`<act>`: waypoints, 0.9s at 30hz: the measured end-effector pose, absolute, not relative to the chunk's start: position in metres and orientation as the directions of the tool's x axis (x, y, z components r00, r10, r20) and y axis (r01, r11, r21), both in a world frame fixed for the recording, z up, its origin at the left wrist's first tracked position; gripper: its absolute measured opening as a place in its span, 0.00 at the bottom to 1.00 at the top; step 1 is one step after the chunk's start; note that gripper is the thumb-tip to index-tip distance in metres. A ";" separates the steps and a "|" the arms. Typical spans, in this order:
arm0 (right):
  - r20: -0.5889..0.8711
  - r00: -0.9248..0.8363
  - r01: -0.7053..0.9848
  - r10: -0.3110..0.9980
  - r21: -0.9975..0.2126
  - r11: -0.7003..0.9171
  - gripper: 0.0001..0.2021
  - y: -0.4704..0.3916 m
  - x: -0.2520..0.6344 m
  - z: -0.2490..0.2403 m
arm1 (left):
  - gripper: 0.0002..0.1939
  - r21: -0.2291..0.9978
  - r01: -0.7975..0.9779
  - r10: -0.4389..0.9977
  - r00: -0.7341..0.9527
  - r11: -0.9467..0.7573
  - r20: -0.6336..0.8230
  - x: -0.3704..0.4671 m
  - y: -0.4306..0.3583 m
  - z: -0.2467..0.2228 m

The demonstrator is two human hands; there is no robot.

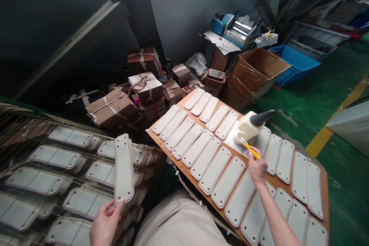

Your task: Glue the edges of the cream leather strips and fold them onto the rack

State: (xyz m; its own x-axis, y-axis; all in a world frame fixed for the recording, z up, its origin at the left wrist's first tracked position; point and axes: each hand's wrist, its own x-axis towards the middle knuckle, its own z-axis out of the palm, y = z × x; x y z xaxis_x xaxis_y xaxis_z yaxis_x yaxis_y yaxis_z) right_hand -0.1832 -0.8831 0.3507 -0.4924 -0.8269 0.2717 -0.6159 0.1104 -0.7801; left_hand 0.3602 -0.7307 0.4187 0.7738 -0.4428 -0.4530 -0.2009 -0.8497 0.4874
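Observation:
Pinched at its lower end in my left hand (106, 221) is a pale strip (123, 169) with rounded ends and dark dots at its corners; another edge behind it suggests more than one piece. My right hand (257, 169) grips a small brush with a yellow handle (252, 151). The brush's far end meets the opening in the side of a cream bottle (244, 128) with a black cone-shaped top (262, 117). That bottle stands on a brown board (184, 102), among rows of similar pale strips (201, 149).
At the left, a wire rack (62, 118) holds more strips in layers. Behind the board lie tied bundles (112, 107), a cardboard box (250, 78), a blue crate (300, 63) and a machine with metal rollers (240, 30). Green floor (346, 134) shows at the right.

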 end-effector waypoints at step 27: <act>0.094 -0.071 -0.570 -0.993 -0.821 -0.037 0.25 -0.840 -0.083 0.426 | 0.27 0.709 -0.077 -0.527 0.726 -0.701 -0.443 0.351 -0.707 0.412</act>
